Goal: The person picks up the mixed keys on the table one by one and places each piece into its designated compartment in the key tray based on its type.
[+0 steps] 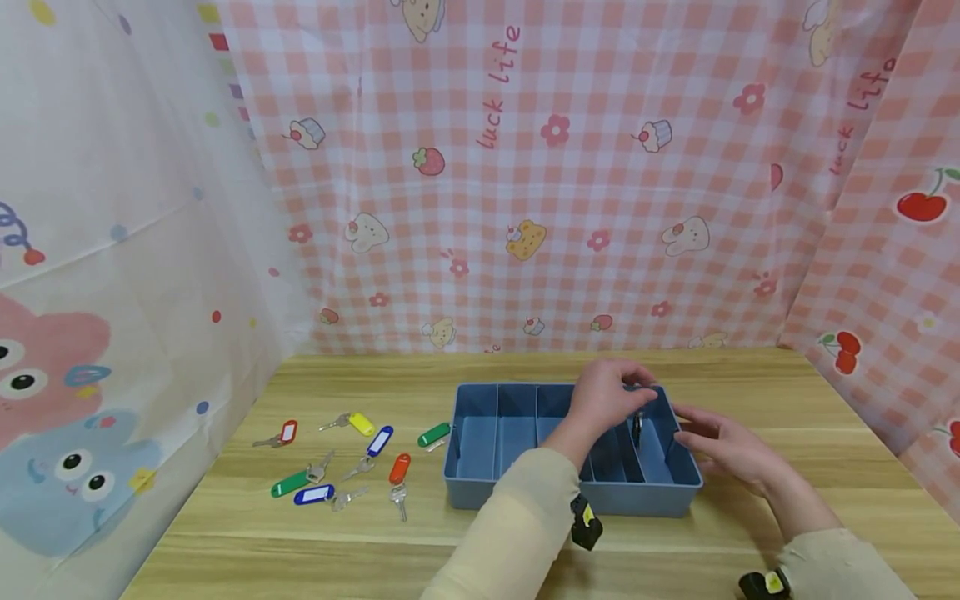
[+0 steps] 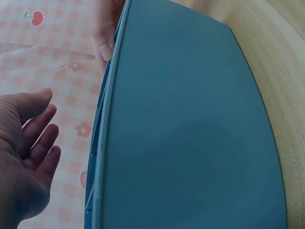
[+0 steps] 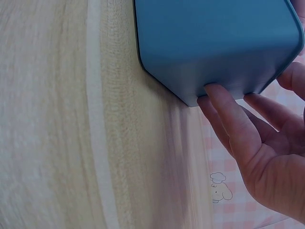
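Observation:
A blue divided box (image 1: pixel 570 496) stands on the wooden table. My left hand (image 1: pixel 611 400) hangs over its right part, thumb and fingers apart in the left wrist view, with nothing seen between them. Just below it, a small dark, shiny thing (image 1: pixel 637 427) shows by the rightmost divider; its kind is unclear. At the box's right end is my right hand (image 1: pixel 723 446). Its extended fingers (image 3: pixel 228 107) touch the outer end wall, and the thumb is near the rim. My left forearm covers some of the front wall and middle compartments.
Left of the box lie several keys with coloured tags, among them a yellow tag (image 1: pixel 362 424), an orange tag (image 1: pixel 400 468) and a red tag (image 1: pixel 288 432). A green tag (image 1: pixel 433 434) lies close to the box's left wall. A checked cloth (image 1: pixel 555 275) hangs behind the table.

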Available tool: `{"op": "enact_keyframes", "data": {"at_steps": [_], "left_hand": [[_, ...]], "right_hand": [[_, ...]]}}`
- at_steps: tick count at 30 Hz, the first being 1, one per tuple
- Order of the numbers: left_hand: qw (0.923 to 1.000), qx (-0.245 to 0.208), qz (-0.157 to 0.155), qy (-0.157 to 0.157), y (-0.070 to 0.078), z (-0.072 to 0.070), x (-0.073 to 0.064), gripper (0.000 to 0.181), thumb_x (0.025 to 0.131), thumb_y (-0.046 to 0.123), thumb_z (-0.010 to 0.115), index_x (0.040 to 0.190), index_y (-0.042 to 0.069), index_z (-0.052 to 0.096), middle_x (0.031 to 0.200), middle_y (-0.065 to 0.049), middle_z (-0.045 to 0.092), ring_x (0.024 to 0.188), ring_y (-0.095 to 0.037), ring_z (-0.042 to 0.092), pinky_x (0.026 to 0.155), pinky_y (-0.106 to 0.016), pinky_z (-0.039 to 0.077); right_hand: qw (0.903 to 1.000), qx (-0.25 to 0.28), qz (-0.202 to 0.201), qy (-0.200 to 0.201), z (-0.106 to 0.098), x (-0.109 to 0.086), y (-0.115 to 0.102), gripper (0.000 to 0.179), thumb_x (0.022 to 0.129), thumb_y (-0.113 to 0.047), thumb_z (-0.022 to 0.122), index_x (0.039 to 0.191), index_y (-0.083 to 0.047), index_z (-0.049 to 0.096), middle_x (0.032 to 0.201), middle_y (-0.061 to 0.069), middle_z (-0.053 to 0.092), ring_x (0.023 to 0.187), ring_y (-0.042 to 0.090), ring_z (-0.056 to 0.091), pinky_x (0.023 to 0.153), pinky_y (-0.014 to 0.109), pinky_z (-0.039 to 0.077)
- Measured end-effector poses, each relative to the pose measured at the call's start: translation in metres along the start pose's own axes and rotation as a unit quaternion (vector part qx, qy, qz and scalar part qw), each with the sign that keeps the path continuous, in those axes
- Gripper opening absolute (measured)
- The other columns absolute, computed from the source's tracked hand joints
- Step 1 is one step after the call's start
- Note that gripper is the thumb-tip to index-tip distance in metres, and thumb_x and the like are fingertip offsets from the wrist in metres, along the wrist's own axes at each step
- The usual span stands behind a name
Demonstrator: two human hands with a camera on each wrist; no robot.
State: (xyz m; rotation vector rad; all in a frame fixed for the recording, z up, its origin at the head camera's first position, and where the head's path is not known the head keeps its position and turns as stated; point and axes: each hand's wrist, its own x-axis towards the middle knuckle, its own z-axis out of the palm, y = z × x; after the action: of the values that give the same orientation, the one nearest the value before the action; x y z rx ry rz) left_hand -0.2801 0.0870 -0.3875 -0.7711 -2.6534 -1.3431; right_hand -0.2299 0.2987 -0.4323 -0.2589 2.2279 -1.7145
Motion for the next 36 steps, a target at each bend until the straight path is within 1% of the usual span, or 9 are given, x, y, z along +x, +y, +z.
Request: {"op": "enact_keyframes", "data": {"at_steps": [3,5,10,15,21,26,30,36], "left_hand": [[1.0000,0.001,0.000,-0.004,0.000,-0.001,-0.001,0.024,0.090,0.026,0.076,0.113,0.019,0.075,0.107,0.013,0.070,0.102,-0.005,0.062,0.081,-0.018,0.050],[1.0000,-0.003,0.004,-0.008,0.000,-0.003,-0.001,0.030,0.089,0.028,0.076,0.118,0.019,0.073,0.113,0.011,0.069,0.106,-0.006,0.061,0.085,-0.020,0.050],[0.9995,0.001,0.023,-0.023,0.002,-0.007,-0.001,0.040,0.089,0.033,0.076,0.126,0.019,0.068,0.122,0.008,0.067,0.114,-0.007,0.058,0.092,-0.021,0.048],[0.9983,0.024,0.037,-0.039,0.003,-0.011,-0.004,0.049,0.089,0.038,0.075,0.134,0.020,0.063,0.131,0.008,0.062,0.120,-0.010,0.056,0.094,-0.023,0.047],[0.9956,0.052,0.059,-0.051,0.005,-0.020,-0.010,0.057,0.088,0.045,0.073,0.139,0.022,0.059,0.137,0.010,0.057,0.125,-0.008,0.052,0.099,-0.026,0.045],[0.9919,0.079,0.081,-0.057,0.005,-0.027,-0.017,0.060,0.089,0.049,0.071,0.141,0.022,0.056,0.141,0.009,0.055,0.129,-0.009,0.048,0.104,-0.028,0.041],[0.9888,0.102,0.088,-0.064,0.007,-0.031,-0.023,0.063,0.089,0.051,0.070,0.143,0.023,0.054,0.143,0.009,0.053,0.133,-0.011,0.045,0.108,-0.033,0.037],[0.9851,0.126,0.098,-0.065,0.013,-0.036,-0.034,0.066,0.088,0.054,0.070,0.145,0.025,0.052,0.146,0.010,0.050,0.136,-0.011,0.041,0.111,-0.042,0.034]], "right_hand": [[1.0000,-0.002,0.004,0.001,0.000,0.000,0.000,0.067,0.103,-0.015,0.053,0.151,0.014,0.015,0.146,0.043,0.027,0.118,0.029,0.054,0.089,0.042,0.054],[1.0000,-0.005,0.006,0.001,0.000,0.000,0.000,0.068,0.104,-0.016,0.053,0.151,0.014,0.014,0.147,0.043,0.026,0.119,0.030,0.054,0.089,0.043,0.054],[0.9999,-0.002,0.011,0.001,0.000,0.000,-0.001,0.068,0.104,-0.016,0.052,0.151,0.014,0.013,0.147,0.043,0.025,0.121,0.032,0.053,0.089,0.043,0.054],[1.0000,0.004,0.009,0.001,0.000,0.000,0.000,0.068,0.104,-0.015,0.052,0.151,0.014,0.012,0.147,0.044,0.024,0.118,0.028,0.054,0.088,0.042,0.054],[1.0000,0.002,0.005,-0.001,0.000,0.000,0.000,0.068,0.103,-0.015,0.053,0.150,0.015,0.014,0.146,0.044,0.024,0.116,0.028,0.056,0.087,0.042,0.055],[0.9999,-0.008,0.012,0.005,0.001,0.000,-0.001,0.068,0.103,-0.015,0.053,0.150,0.016,0.014,0.147,0.044,0.023,0.122,0.033,0.051,0.088,0.042,0.054],[0.9998,-0.014,0.015,0.003,0.001,0.000,-0.001,0.068,0.104,-0.016,0.053,0.150,0.015,0.014,0.147,0.044,0.023,0.126,0.040,0.046,0.089,0.043,0.054],[0.9996,-0.020,0.022,0.002,0.001,-0.001,-0.003,0.069,0.104,-0.019,0.054,0.151,0.014,0.015,0.148,0.043,0.022,0.129,0.045,0.042,0.090,0.044,0.053]]}}
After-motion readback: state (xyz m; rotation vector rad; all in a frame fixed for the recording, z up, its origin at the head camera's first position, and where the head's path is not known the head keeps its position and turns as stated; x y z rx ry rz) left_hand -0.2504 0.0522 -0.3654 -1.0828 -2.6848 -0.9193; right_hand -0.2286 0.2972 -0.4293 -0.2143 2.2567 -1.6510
